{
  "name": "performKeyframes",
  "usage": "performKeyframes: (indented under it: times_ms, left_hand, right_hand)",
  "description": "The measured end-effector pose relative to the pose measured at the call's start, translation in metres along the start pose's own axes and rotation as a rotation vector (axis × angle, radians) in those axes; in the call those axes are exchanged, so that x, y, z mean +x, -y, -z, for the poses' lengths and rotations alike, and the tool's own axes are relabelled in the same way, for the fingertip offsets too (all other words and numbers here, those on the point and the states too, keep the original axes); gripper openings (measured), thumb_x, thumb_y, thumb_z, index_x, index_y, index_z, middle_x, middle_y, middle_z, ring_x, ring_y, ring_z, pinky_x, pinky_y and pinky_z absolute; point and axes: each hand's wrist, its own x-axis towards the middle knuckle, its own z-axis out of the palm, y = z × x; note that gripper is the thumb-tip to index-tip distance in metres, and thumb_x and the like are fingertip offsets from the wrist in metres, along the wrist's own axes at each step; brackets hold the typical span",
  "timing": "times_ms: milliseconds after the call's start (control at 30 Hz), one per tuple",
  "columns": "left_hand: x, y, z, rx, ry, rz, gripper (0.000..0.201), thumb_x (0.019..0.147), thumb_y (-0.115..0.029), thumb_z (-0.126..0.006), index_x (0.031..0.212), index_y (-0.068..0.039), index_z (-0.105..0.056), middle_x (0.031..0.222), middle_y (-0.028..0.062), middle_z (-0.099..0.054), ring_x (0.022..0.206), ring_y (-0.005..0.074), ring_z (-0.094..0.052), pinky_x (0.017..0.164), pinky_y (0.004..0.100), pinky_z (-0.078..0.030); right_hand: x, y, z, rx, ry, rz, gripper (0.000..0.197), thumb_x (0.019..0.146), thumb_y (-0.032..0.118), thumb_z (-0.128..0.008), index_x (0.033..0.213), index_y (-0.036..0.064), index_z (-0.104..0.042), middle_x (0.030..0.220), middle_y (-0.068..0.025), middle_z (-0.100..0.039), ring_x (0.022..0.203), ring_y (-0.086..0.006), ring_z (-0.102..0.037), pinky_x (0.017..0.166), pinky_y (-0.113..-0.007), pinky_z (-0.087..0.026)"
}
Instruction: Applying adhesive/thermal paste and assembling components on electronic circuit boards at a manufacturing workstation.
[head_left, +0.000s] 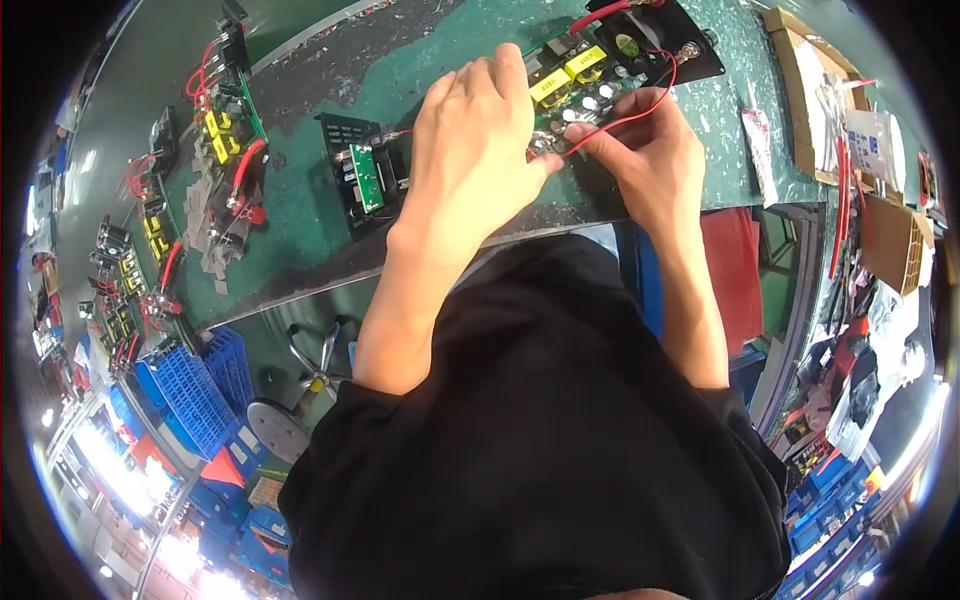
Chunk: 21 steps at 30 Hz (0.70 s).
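A long circuit board with yellow transformers (568, 77) and several round silvery parts lies on the green bench. My left hand (470, 140) is closed over its left part, the thumb low against the board and the other fingertips hidden. From the right, my right hand (655, 155) bends its thumb and fingers together at the board's near edge; what they grip is hidden. A thin red wire (635, 117) loops from the black fan (672, 42) across my right fingers to a spot beside my left thumb. A black panel with a small green board (366, 178) stands left of my left hand.
More boards with yellow transformers (222, 135) and thick red cables line the bench's left side, beside grey strips (205, 215). An open cardboard box (795, 95) and a small white packet (760, 150) are at right. Blue crates (195, 395) and a stool (277, 430) stand lower left.
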Motion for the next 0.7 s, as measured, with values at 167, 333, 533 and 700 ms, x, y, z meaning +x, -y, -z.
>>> performKeyframes:
  times_ms: [167,333,533,700]
  left_hand:
    - [-0.005,-0.001,-0.001,0.036,-0.052,0.014,0.096,0.067,-0.023,-0.088,0.142,0.008,-0.036,0.126,0.0269,-0.058,0.119,0.0402,-0.058,0.102,0.0463,-0.046]
    - [-0.049,-0.029,0.008,0.008,-0.311,-0.234,0.059,0.073,-0.014,-0.081,0.126,-0.001,-0.059,0.117,0.0146,-0.064,0.109,0.0305,-0.062,0.095,0.0419,-0.050]
    - [-0.105,-0.017,-0.005,-0.132,-0.271,-0.099,0.014,0.077,-0.009,-0.078,0.084,-0.007,-0.067,0.069,0.0037,-0.060,0.058,0.0205,-0.059,0.055,0.0322,-0.048]
    - [-0.126,0.014,0.017,-0.141,-0.577,0.088,0.010,0.081,0.002,-0.072,0.087,-0.003,-0.066,0.065,0.0026,-0.059,0.051,0.0146,-0.054,0.049,0.0275,-0.041]
  right_hand:
    - [0.000,-0.014,0.006,0.180,-0.114,0.127,0.027,0.083,0.019,-0.082,0.092,0.0030,-0.062,0.075,-0.0001,-0.063,0.066,-0.0070,-0.056,0.061,-0.023,-0.046]
    - [0.008,-0.026,0.049,0.495,-0.600,0.261,0.013,0.096,0.011,-0.065,0.088,0.0020,-0.061,0.070,0.0022,-0.051,0.059,-0.0031,-0.040,0.052,-0.019,-0.029]
    - [0.049,0.016,0.065,-0.190,-0.216,0.308,0.035,0.093,0.026,-0.071,0.118,0.0014,-0.069,0.099,-0.0099,-0.071,0.093,-0.0142,-0.066,0.079,-0.027,-0.050]
    - [0.033,0.014,0.065,-0.213,-0.238,0.255,0.032,0.092,0.026,-0.072,0.112,0.0009,-0.071,0.093,-0.0072,-0.071,0.088,-0.0135,-0.066,0.079,-0.026,-0.050]
